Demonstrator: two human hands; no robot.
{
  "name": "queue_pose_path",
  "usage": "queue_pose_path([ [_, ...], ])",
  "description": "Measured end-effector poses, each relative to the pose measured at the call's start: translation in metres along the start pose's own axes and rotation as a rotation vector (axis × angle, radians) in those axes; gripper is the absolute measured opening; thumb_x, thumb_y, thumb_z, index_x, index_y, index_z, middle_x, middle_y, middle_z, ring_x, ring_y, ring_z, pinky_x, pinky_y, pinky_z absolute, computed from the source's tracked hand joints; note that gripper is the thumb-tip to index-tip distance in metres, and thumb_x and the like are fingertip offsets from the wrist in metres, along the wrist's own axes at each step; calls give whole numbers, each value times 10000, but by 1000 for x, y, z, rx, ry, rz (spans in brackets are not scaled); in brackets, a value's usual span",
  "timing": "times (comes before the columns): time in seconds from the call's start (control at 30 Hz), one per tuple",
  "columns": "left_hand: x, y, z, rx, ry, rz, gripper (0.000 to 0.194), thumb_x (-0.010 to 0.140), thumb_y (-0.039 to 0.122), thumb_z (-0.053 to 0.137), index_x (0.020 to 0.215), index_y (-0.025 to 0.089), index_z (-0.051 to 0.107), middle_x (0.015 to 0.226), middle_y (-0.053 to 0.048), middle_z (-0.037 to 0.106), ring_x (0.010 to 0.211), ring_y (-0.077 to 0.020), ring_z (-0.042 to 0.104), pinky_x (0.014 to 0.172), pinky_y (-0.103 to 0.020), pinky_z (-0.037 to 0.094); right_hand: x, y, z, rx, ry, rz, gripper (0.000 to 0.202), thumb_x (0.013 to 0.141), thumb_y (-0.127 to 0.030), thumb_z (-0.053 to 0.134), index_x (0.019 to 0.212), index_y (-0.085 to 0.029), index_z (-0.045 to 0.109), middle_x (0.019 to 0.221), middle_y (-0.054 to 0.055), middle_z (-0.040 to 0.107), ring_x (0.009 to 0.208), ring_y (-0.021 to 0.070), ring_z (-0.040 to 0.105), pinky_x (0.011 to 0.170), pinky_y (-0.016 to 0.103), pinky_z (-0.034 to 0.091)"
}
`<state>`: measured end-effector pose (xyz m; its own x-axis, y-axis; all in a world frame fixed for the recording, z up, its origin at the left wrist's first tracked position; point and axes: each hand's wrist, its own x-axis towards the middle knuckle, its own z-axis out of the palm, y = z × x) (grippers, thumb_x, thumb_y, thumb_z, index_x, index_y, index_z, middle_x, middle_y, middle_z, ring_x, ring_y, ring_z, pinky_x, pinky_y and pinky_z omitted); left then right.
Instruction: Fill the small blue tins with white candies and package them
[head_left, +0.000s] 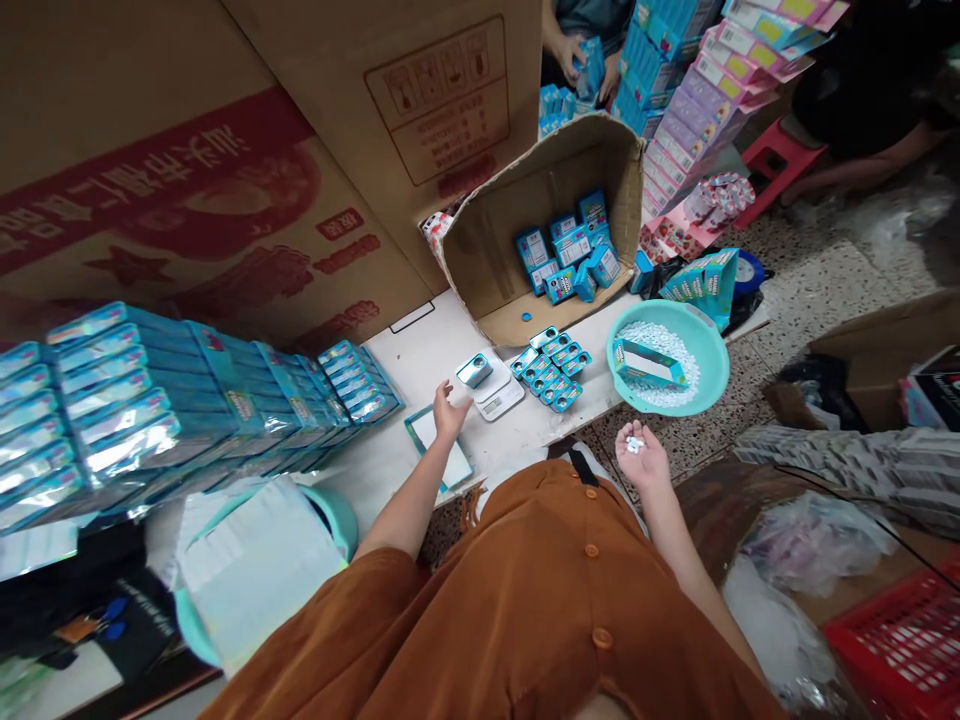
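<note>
A small blue box (473, 371) rests on a white digital scale (504, 402). Just left of the scale, my left hand (451, 410) is empty with its fingers apart, close to the box. My right hand (643, 455) is palm up with curled fingers, and several small white pieces (634, 443) lie in it. Beyond that hand a turquoise basin (722, 375) contains many white pieces and a blue carton (651, 364). A cluster of small blue boxes (551, 370) with round openings stands between scale and basin.
An open cardboard box (487, 225) holding blue boxes stands behind the scale. Blue cartons (202, 390) are stacked at left, with a blue-edged tray (456, 462) beside my left forearm. Another person's hand (570, 58) holds a blue box at the top. A red crate (900, 630) sits lower right.
</note>
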<state>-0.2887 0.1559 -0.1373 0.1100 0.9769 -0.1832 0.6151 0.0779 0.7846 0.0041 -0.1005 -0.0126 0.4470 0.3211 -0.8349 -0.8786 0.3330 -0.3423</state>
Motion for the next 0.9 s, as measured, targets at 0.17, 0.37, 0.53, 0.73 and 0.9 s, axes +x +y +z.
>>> queue_pose_path([
  [0.17,-21,-6,-6,-20,26,-50,670,640,250,733,1229,220,414,1186,-105,570,1137,-242,532,918,-388,443,-5,0,-1,30,-10,34,207,913,-188,418,830,-159,605,706,6,634,688,83,636,649,210,577],
  [0.37,-35,-14,-7,-48,52,-68,635,640,254,734,1203,226,441,1143,-93,592,1117,-237,551,933,-390,439,-7,-2,-2,-10,-24,44,197,907,-179,433,798,-164,597,693,-3,630,667,78,635,641,203,573],
  [0.53,-45,-19,-14,-47,81,-61,582,644,244,731,1164,221,472,1119,-90,610,1106,-241,566,910,-389,453,-2,5,-3,-53,-52,67,170,894,-175,464,789,-167,597,685,-9,628,661,77,637,643,199,570],
  [0.73,-48,-22,-24,-8,69,-14,543,659,259,723,1148,211,493,1118,-101,615,1096,-253,576,897,-388,459,1,15,3,-31,-57,107,228,921,-188,408,799,-162,600,676,-1,628,656,81,635,635,204,575],
  [0.9,-23,-1,-14,35,58,21,644,645,280,734,1215,187,449,1176,-119,581,1145,-264,532,968,-414,416,-1,14,2,-37,-54,93,212,914,-187,425,791,-162,596,683,3,632,645,82,635,616,203,576],
])
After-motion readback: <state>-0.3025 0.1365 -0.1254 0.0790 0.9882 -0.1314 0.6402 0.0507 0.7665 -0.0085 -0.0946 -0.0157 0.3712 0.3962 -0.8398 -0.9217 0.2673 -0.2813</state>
